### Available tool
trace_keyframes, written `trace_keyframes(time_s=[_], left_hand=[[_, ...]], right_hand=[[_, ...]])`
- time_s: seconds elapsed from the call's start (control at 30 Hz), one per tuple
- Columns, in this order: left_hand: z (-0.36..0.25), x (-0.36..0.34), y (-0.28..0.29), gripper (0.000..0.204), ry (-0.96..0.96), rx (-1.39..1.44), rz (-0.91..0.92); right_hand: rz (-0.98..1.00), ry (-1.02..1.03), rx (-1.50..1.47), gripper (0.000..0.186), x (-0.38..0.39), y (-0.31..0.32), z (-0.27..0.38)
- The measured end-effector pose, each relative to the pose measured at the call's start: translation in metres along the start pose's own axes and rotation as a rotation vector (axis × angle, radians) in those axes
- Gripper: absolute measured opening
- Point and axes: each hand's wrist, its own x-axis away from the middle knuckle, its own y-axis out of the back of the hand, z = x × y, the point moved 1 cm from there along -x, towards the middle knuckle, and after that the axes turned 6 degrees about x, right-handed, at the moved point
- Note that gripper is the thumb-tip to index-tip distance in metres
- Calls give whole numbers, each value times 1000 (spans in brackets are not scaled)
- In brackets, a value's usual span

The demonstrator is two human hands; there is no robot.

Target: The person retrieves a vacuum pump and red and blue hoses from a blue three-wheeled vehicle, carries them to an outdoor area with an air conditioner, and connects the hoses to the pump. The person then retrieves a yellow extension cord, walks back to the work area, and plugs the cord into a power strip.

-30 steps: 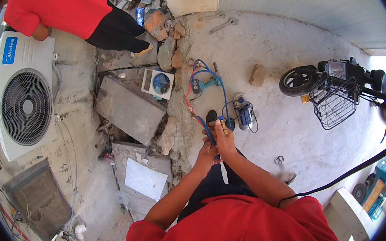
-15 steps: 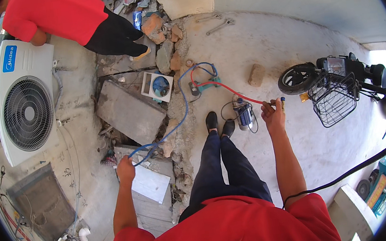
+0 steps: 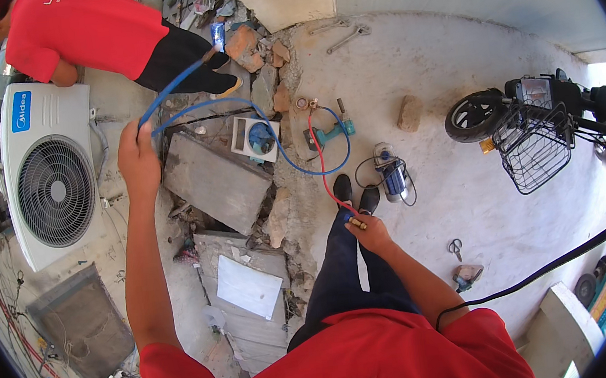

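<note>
fingers (image 3: 144,134) grip hose (image 3: 175,83); white box (image 3: 271,155) holds something blue (image 3: 261,139).

Blue hose (image 3: 315,174) loops — red hose (image 3: 322,159) curves gently.

Blue hose tip (image 3: 210,53) — blurred

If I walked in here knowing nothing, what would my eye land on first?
Probably the blue hose, looping from the picture's centre toward the upper left, gripped by the left hand's fingers. Next, perhaps, the big white fan unit at the far left, with a co-worker in red just above it in view. Across on the right, the black two-wheeler stands out too.
</note>
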Motion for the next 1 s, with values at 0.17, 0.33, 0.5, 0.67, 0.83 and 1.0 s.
trace_keyframes(time_s=[0.17,0.33,0.5,0.67,0.83,1.0], left_hand=[[-95,-83,-96,37,-89,572,262],[-174,-123,-197,39,264,739,479],[-224,-140,-267,28,383,1186,424],[-243,-151,-301,19,448,1323,596],[-228,-158,-308,21,286,888,821],[-198,-162,-292,17,-325,-127,674]], right_hand=[[-185,206,29,27,5,-41,21],[-348,189,-72,26,6,-55,37],[-457,8,-170,26,10,-55,51],[-360,-74,-141,24,16,-54,67],[-392,-101,-179,23,22,-52,84],[-412,-72,-134,22,26,-48,98]])
